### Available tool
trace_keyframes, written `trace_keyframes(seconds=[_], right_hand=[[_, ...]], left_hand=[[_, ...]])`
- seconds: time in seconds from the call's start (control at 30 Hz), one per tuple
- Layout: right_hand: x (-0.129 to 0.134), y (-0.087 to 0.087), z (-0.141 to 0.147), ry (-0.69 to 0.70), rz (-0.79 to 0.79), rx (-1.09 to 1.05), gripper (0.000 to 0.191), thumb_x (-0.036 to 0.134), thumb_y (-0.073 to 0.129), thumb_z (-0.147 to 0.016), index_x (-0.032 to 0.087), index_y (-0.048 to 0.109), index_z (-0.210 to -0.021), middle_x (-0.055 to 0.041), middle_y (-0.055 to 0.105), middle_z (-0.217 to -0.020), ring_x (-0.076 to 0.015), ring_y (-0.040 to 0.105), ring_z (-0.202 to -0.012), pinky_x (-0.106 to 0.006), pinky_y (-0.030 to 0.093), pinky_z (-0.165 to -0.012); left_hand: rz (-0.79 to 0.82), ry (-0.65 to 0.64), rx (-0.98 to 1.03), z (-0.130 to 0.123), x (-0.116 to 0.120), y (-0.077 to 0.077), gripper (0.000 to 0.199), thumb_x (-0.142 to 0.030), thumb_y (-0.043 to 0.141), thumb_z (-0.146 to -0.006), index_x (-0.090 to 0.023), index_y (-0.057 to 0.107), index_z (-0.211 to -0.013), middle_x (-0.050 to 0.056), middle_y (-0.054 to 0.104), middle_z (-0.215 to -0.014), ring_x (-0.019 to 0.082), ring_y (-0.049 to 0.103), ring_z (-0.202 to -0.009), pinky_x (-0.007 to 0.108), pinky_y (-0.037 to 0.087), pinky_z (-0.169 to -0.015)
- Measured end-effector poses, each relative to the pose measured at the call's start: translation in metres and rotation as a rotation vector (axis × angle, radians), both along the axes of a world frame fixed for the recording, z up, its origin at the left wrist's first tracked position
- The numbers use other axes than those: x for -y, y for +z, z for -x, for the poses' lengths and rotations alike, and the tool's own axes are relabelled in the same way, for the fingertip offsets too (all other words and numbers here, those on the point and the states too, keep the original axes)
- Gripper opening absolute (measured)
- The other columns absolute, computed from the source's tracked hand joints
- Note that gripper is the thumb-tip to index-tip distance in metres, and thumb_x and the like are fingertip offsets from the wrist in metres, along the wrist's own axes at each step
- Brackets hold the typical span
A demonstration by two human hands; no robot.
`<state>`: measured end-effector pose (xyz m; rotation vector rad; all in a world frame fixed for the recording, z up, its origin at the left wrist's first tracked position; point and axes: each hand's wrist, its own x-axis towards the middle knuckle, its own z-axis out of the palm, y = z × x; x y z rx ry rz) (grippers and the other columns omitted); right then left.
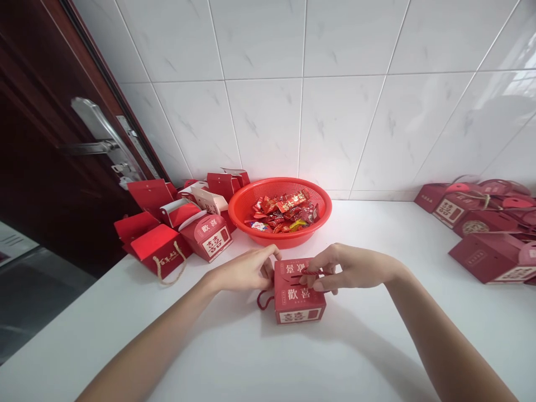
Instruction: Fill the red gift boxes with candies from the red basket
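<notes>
A closed red gift box (298,301) with pale Chinese characters stands on the white table in front of me. My right hand (345,268) pinches a dark red cord (314,272) over the slots in the box's top. At the box's left side is my left hand (251,269), its fingers bent against the edge and partly hidden; what they hold, if anything, cannot be made out. A loop of the same cord hangs out at the box's lower left. Behind the box sits a red plastic basket (280,241) holding wrapped candies (288,211).
Several red boxes (161,248), some with open flaps, crowd the table's left back. More boxes (477,257) are piled at the right. The white table (234,357) meets a tiled wall (263,128); a dark door (37,111) is at the left.
</notes>
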<state>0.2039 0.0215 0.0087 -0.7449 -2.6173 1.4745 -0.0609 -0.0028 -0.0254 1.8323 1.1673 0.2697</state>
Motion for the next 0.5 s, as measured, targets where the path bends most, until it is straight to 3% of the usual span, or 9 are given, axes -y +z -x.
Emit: trace_keyframes(seconds=[0.17, 0.33, 0.5], right_hand=[[0.002, 0.001, 0.000, 0.015, 0.030, 0.005, 0.021, 0.033, 0.061, -0.093, 0.015, 0.065, -0.083, -0.0030, 0.069, -0.080, -0.0114, 0.061, -0.062, -0.024, 0.048, -0.061], [0.003, 0.004, 0.001, 0.005, 0.050, 0.010, 0.021, 0.033, 0.060, -0.093, 0.015, 0.064, -0.082, -0.0028, 0.066, -0.081, -0.0106, 0.061, -0.061, -0.023, 0.052, -0.058], [0.006, 0.006, 0.002, -0.019, 0.055, 0.023, 0.021, 0.031, 0.060, -0.092, 0.015, 0.063, -0.080, -0.0004, 0.063, -0.076, -0.0083, 0.057, -0.056, -0.020, 0.050, -0.052]], left_hand=[[-0.064, 0.068, -0.036, 0.003, -0.002, 0.001, 0.035, -0.021, 0.057, -0.074, -0.022, 0.052, -0.108, -0.003, 0.066, -0.078, 0.019, 0.064, -0.075, 0.030, 0.047, -0.069], [0.101, 0.171, 0.194, 0.006, -0.004, 0.009, 0.028, -0.023, 0.056, -0.074, -0.020, 0.054, -0.103, -0.006, 0.059, -0.066, 0.016, 0.062, -0.063, 0.029, 0.046, -0.066], [0.262, 0.229, 0.355, 0.007, -0.003, 0.018, 0.024, -0.034, 0.064, -0.082, -0.018, 0.058, -0.100, -0.006, 0.057, -0.059, 0.010, 0.055, -0.048, 0.022, 0.039, -0.050]])
